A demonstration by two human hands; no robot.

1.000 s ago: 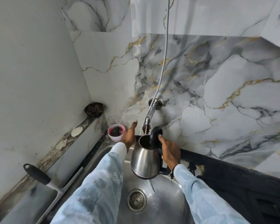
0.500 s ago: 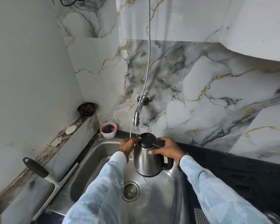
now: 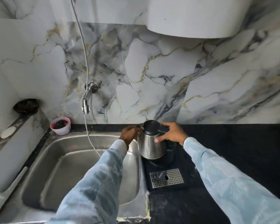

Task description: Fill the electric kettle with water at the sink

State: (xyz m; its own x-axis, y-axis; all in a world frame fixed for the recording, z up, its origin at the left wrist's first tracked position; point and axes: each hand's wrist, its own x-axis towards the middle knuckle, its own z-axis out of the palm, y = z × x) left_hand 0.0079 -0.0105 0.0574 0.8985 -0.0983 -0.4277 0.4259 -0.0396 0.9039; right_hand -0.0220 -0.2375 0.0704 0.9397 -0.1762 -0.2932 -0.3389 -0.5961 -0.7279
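Now kettle (image 3: 151, 147) moved from sink (image 3: 81, 160) to counter (image 3: 233, 143) | right hand (image 3: 171, 133) grasping it | left hand (image 3: 129, 135) touching

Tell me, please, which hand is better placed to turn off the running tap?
The left hand. It is nearer the tap, on the sink side, only touching the kettle, whereas the right hand has its grip on the kettle's handle.

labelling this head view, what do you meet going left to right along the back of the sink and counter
dark bowl → pink cup → tap → left hand → kettle → right hand
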